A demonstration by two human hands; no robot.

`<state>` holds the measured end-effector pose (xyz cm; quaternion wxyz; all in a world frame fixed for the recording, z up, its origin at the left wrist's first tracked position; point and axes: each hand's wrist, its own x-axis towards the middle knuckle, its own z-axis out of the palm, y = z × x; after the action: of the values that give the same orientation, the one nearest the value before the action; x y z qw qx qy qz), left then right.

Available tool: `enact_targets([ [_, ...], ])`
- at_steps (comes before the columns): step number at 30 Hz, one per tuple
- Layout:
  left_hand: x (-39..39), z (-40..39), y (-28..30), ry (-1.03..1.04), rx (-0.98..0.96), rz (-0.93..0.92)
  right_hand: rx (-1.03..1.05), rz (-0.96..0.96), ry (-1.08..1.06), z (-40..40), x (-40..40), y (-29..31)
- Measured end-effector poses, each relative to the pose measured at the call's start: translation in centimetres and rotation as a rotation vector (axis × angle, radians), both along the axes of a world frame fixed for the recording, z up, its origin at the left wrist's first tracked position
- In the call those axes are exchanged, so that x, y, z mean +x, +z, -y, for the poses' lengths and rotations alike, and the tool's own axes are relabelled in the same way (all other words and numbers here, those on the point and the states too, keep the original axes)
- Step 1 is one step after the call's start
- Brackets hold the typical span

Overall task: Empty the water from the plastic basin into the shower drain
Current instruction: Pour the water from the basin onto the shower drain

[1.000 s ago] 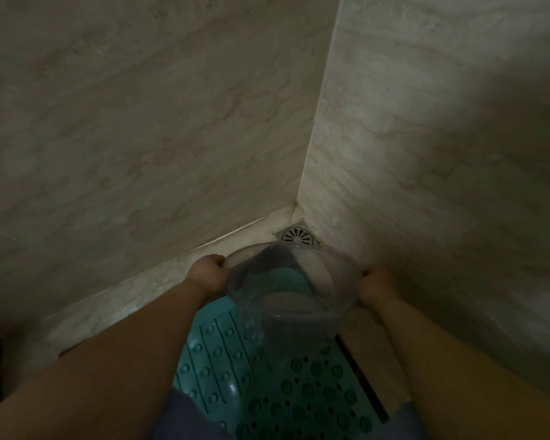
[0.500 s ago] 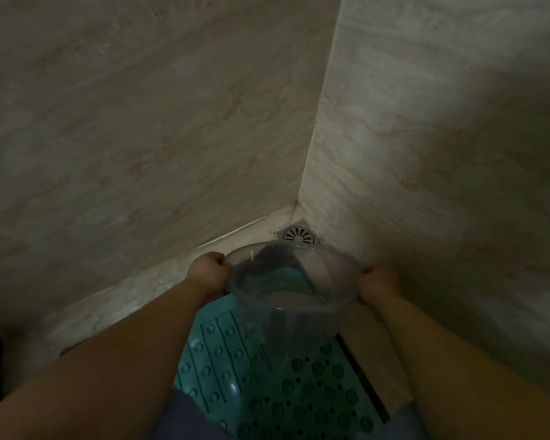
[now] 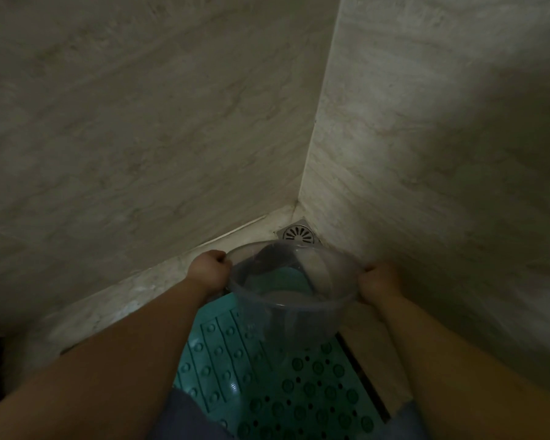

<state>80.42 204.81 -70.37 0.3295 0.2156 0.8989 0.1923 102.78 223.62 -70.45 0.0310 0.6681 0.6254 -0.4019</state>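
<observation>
I hold a clear plastic basin above the shower floor, with water in its bottom. My left hand grips the rim on the left side, and my right hand grips the rim on the right. The basin sits roughly level, its far rim just short of the metal shower drain. That drain is a square grate set in the floor corner where the two walls meet.
A teal anti-slip mat with bumps and holes lies under the basin. Marble-look tiled walls close in on the left and right. A dark channel runs along the mat's right edge.
The basin and both hands have edged slightly forward toward the corner drain. The water level and the grip look the same.
</observation>
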Motion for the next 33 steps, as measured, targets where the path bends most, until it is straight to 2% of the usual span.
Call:
enact_targets([
  [33,0.07,-0.35,0.01,0.076,0.02,0.035,-0.014,-0.096,-0.057,0.31,-0.32,0.77],
])
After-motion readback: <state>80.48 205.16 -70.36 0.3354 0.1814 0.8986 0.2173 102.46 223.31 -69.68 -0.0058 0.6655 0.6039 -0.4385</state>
